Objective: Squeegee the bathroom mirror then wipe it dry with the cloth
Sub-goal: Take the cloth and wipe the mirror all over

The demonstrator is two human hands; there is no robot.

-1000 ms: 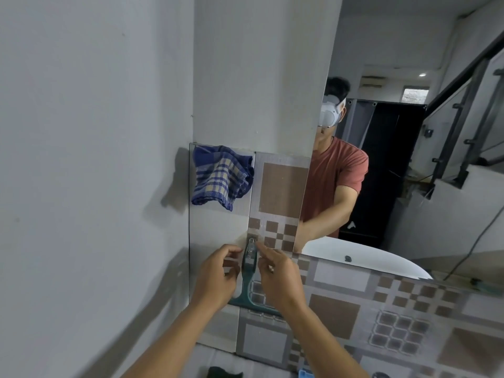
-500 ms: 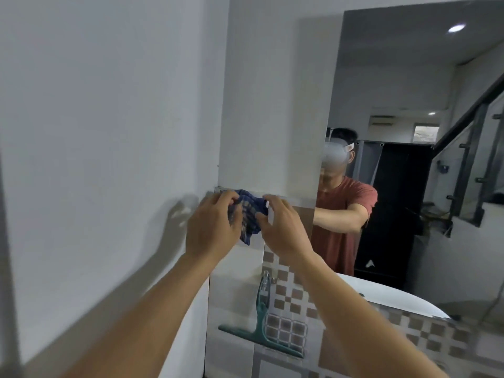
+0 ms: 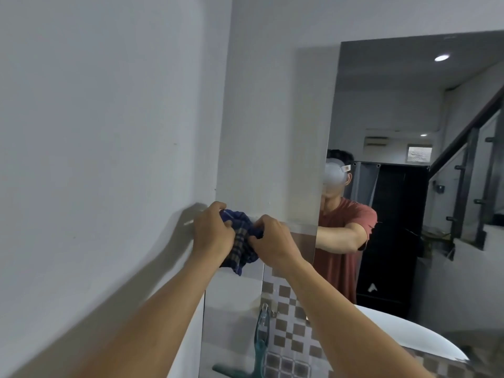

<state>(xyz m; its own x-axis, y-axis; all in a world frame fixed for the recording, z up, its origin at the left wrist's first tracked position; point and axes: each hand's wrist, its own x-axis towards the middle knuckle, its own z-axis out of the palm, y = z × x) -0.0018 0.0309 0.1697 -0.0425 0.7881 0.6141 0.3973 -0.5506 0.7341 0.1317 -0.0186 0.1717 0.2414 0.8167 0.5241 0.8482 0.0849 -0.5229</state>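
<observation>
A blue plaid cloth (image 3: pixel 241 245) hangs at the top of the tiled wall section, left of the mirror (image 3: pixel 409 110). My left hand (image 3: pixel 212 231) grips its left side and my right hand (image 3: pixel 274 240) grips its right side, both closed on the fabric. Below them a teal squeegee (image 3: pixel 260 347) hangs upright on the tiled wall, free of both hands. The mirror fills the right side and reflects a person in a red shirt.
A plain white wall (image 3: pixel 95 132) runs close along the left. Brown and grey checked tiles (image 3: pixel 289 331) lie below the hands. A white basin rim (image 3: pixel 414 331) shows at lower right, reflected or beside the mirror.
Both hands left the squeegee hanging on the wall, rose to the cloth and took hold of it. The camera tilted upward.
</observation>
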